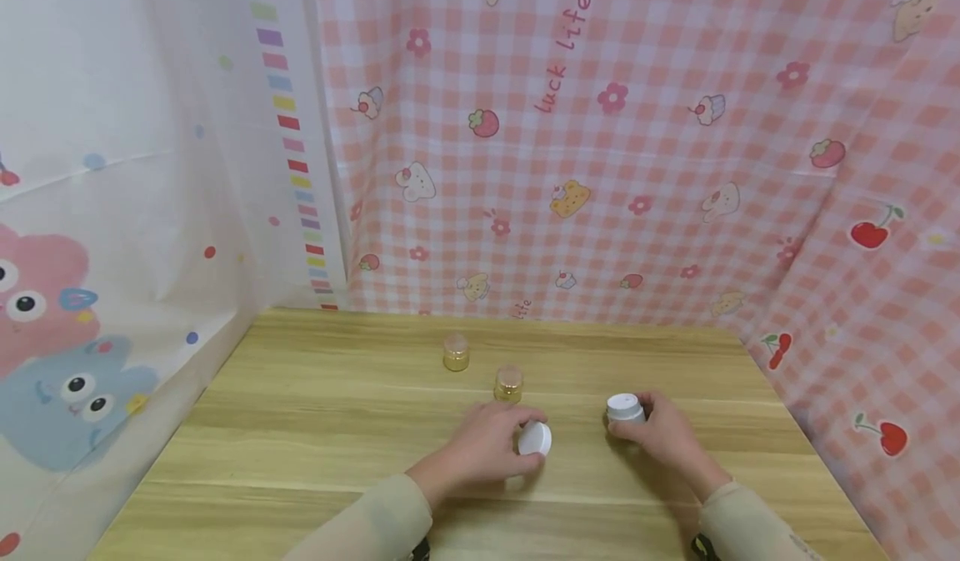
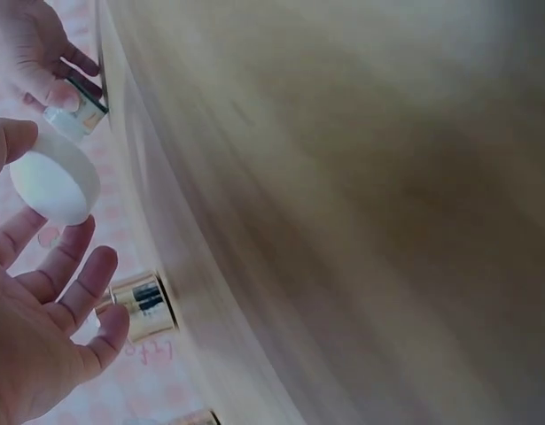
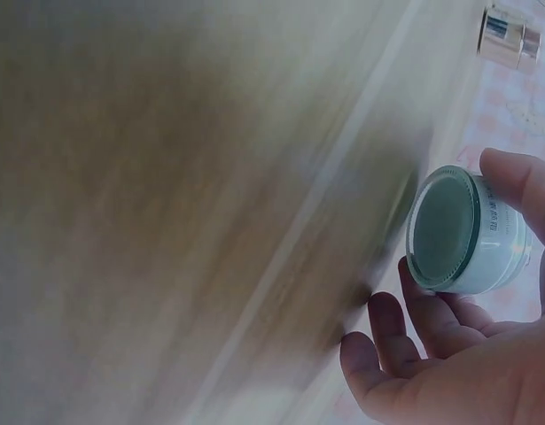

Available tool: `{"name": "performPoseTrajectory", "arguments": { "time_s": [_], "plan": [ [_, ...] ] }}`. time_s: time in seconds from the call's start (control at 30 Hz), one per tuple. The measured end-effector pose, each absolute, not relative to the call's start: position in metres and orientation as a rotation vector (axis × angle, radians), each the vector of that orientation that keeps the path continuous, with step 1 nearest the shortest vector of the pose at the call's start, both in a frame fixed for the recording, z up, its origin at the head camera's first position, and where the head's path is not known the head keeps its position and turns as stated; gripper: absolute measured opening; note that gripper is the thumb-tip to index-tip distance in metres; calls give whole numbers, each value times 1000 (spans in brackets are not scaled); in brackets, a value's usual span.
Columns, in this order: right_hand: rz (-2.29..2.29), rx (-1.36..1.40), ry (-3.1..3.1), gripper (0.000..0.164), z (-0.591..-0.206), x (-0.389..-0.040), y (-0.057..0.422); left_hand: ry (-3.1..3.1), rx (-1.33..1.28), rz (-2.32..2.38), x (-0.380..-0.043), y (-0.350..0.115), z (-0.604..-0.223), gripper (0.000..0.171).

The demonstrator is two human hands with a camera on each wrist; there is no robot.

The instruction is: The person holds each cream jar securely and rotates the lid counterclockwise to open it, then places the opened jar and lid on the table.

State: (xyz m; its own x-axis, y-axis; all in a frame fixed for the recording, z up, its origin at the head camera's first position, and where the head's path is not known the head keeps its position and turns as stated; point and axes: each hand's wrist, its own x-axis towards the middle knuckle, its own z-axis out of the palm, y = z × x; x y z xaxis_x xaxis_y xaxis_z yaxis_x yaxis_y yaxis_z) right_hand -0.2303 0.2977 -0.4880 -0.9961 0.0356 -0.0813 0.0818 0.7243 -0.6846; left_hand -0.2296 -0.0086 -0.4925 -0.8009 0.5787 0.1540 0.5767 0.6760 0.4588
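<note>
My left hand (image 1: pixel 491 442) pinches a round white lid (image 1: pixel 536 439) between thumb and fingers, tilted on its edge. In the left wrist view the same lid (image 2: pixel 55 179) shows its pale side, with the other fingers spread below it. My right hand (image 1: pixel 670 436) holds a small white cream jar (image 1: pixel 626 408), upright, its lidless top facing up. The right wrist view shows the jar's greenish glass base (image 3: pixel 444 228) and small print on its side, thumb and fingers gripping around it. The two hands are apart, lid left of jar.
Just beyond my left hand stands a small gold jar with a pinkish cap (image 1: pixel 508 384). A similar gold jar (image 1: pixel 456 353) is farther back and left. Both are on the wood-grain table (image 1: pixel 300 428). A pink checked cloth (image 1: pixel 525 152) hangs behind the table, with a white cloth on the left.
</note>
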Motion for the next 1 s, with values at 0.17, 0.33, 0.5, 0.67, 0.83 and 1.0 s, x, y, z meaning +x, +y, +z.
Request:
{"name": "performPoseTrajectory", "arguments": {
  "time_s": [0.17, 0.33, 0.5, 0.67, 0.83, 1.0],
  "plan": [
    [-1148, 99, 2861, 75, -488, -235, 301, 2874, 978, 775, -236, 1, -492, 51],
    [-1135, 107, 2859, 75, -488, -237, 302, 2874, 956, 796, -240, 7, -489, 50],
    [-1109, 105, 2871, 75, -488, -239, 303, 2882, 931, 814, -241, 12, -489, 48],
    [-1074, 103, 2877, 77, -488, -239, 304, 2889, 932, 819, -243, 18, -488, 47],
    [-1072, 88, 2883, 76, -489, -240, 305, 2900, 911, 812, -243, 22, -486, 46],
    [-1083, 87, 2884, 74, -491, -241, 307, 2901, 902, 812, -244, 25, -487, 46]
  ]
}}
